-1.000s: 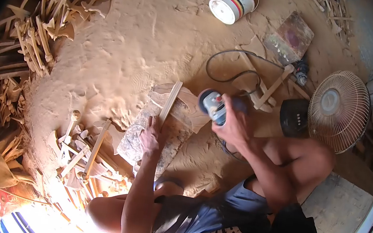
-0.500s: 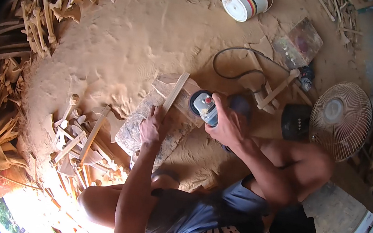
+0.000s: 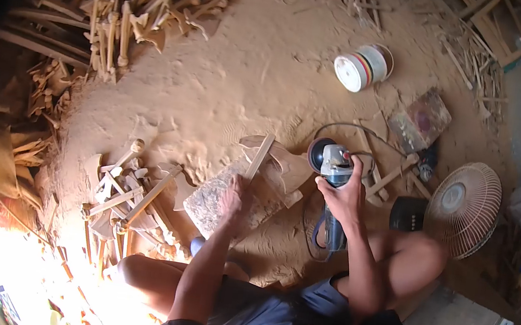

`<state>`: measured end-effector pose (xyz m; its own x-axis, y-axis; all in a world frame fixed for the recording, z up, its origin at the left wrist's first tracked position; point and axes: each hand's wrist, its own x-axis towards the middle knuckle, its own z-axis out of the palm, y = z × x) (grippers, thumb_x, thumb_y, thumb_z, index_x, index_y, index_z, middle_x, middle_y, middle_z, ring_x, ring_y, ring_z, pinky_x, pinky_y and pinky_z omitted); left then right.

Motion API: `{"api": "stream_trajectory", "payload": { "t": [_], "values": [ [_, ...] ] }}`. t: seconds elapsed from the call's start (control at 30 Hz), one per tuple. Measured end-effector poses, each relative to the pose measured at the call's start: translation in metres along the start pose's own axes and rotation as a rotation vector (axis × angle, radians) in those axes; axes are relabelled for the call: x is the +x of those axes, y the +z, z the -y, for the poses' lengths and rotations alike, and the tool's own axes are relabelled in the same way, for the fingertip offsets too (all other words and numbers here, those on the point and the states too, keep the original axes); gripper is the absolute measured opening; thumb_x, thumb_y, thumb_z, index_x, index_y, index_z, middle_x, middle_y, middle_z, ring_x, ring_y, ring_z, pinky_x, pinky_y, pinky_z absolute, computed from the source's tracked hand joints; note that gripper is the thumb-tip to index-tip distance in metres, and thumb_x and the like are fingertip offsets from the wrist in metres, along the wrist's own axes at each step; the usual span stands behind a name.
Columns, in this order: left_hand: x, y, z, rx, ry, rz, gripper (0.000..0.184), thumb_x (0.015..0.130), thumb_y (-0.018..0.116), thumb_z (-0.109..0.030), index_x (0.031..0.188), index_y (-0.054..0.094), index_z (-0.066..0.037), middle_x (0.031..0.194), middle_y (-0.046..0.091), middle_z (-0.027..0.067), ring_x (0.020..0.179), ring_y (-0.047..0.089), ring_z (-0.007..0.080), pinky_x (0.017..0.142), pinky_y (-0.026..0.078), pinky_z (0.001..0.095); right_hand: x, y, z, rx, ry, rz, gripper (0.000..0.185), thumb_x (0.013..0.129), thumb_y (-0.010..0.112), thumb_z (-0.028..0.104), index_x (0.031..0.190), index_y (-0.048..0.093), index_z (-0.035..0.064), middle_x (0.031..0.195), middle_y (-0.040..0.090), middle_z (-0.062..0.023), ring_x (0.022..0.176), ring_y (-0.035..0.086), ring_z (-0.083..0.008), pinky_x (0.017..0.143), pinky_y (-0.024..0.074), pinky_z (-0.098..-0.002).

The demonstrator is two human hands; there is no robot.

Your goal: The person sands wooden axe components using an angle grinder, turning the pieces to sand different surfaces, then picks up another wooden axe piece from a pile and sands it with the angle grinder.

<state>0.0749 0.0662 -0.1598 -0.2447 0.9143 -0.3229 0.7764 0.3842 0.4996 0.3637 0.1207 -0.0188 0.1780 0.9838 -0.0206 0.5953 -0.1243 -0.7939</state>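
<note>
A wooden axe (image 3: 260, 156), with a straight pale handle and broad blade shapes on either side, lies across a worn block (image 3: 212, 205). My left hand (image 3: 231, 199) is closed around the handle's near end, its fingers slightly blurred. To the right of the block, my right hand (image 3: 344, 198) grips an angle grinder (image 3: 337, 166) near its head. The grinder's dark round disc (image 3: 319, 154) faces the axe but stands apart from it. Its body hangs down below my hand toward my leg.
Several carved wooden pieces (image 3: 131, 195) are heaped left of the block; a larger pile (image 3: 124, 26) lies at upper left. A paint bucket (image 3: 359, 69) lies tipped on the dusty ground. A fan (image 3: 463, 209) stands at right, near a loose cable (image 3: 344, 127) and a stained board (image 3: 421, 120).
The camera view has shifted, so the scene sits lower and farther right. My right hand has drawn the grinder away from the axe and turned it more upright. My left hand stays on the handle.
</note>
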Motion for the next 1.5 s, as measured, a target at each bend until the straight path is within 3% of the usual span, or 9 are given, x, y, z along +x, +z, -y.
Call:
{"api": "stream_trajectory", "payload": {
  "t": [0.1,0.13,0.23,0.33,0.5,0.67,0.93,1.17,1.5],
  "values": [
    [-0.036,-0.031,-0.056,-0.628,-0.442,0.099,0.036,0.095,0.075,-0.022,0.116,0.054,-0.001,0.090,0.074,0.0224,0.089,0.075,0.0347,0.072,0.059,0.0485,0.002,-0.010,0.024,0.038,-0.062,-0.028,0.095,0.079,0.091,0.027,0.154,0.035,0.0075,0.123,0.070,-0.0251,0.110,0.072,-0.0388,0.096,0.0551,-0.0492],
    [-0.039,0.028,-0.011,-0.762,-0.233,-0.031,0.032,0.099,0.071,-0.023,0.111,0.053,0.000,0.089,0.072,0.0188,0.078,0.072,0.0264,0.062,0.057,0.0410,0.001,-0.011,0.031,0.014,-0.089,-0.032,0.095,0.080,0.091,0.027,0.154,0.035,0.0075,0.126,0.068,-0.0259,0.113,0.071,-0.0387,0.098,0.0545,-0.0489],
    [-0.083,0.044,-0.044,-1.232,-0.339,-0.149,0.031,0.100,0.070,-0.022,0.113,0.052,-0.001,0.087,0.065,0.0085,0.065,0.063,0.0178,0.059,0.056,0.0358,-0.002,-0.011,0.060,-0.006,-0.055,0.074,0.095,0.081,0.090,0.027,0.156,0.034,0.0087,0.137,0.063,-0.0264,0.125,0.066,-0.0401,0.103,0.0524,-0.0485],
    [-0.117,0.062,-0.067,-1.304,-0.466,-0.173,0.030,0.100,0.070,-0.022,0.113,0.052,-0.001,0.080,0.064,0.0095,0.065,0.066,0.0187,0.057,0.055,0.0357,-0.010,0.009,0.071,0.018,-0.132,0.175,0.095,0.082,0.089,0.027,0.157,0.034,0.0103,0.136,0.065,-0.0237,0.124,0.066,-0.0421,0.103,0.0527,-0.0498],
    [-0.141,0.128,-0.039,-0.886,-0.545,-0.068,0.030,0.099,0.070,-0.027,0.098,0.061,0.001,0.071,0.068,0.0190,0.069,0.073,0.0322,0.059,0.056,0.0463,-0.029,0.062,0.059,0.137,-0.279,0.431,0.090,0.084,0.083,0.012,0.162,0.038,0.0083,0.155,0.053,-0.0221,0.142,0.055,-0.0338,0.117,0.0438,-0.0422],
    [-0.144,0.141,-0.036,-0.897,-0.556,-0.091,0.035,0.097,0.071,-0.030,0.090,0.064,0.004,0.079,0.072,0.0269,0.081,0.075,0.0436,0.075,0.057,0.0528,-0.054,0.085,0.057,-0.219,-0.232,0.556,0.088,0.081,0.085,0.017,0.159,0.045,0.0159,0.146,0.064,-0.0207,0.130,0.064,-0.0416,0.106,0.0536,-0.0472],
    [-0.150,0.120,-0.049,-0.917,-0.550,-0.121,0.034,0.097,0.072,-0.026,0.096,0.059,0.005,0.083,0.071,0.0291,0.080,0.073,0.0460,0.073,0.055,0.0539,-0.064,0.104,0.052,-0.256,-0.329,0.594,0.090,0.084,0.084,0.025,0.162,0.039,0.0188,0.128,0.071,-0.0257,0.110,0.069,-0.0495,0.092,0.0571,-0.0566],
    [-0.148,0.128,-0.050,-0.915,-0.518,-0.154,0.031,0.095,0.072,-0.021,0.096,0.057,0.006,0.081,0.069,0.0298,0.081,0.072,0.0487,0.073,0.055,0.0551,-0.070,0.108,0.057,-0.456,-0.287,0.628,0.088,0.088,0.081,0.032,0.164,0.037,0.0293,0.119,0.074,-0.0261,0.106,0.071,-0.0500,0.087,0.0579,-0.0582],
    [-0.150,0.129,-0.053,-0.962,-0.467,-0.263,0.028,0.095,0.072,-0.017,0.097,0.056,0.005,0.078,0.068,0.0273,0.076,0.072,0.0456,0.069,0.055,0.0521,-0.073,0.103,0.073,-0.653,-0.185,0.539,0.087,0.087,0.081,0.032,0.163,0.038,0.0276,0.118,0.074,-0.0269,0.103,0.070,-0.0520,0.087,0.0564,-0.0596]
  ]
}}
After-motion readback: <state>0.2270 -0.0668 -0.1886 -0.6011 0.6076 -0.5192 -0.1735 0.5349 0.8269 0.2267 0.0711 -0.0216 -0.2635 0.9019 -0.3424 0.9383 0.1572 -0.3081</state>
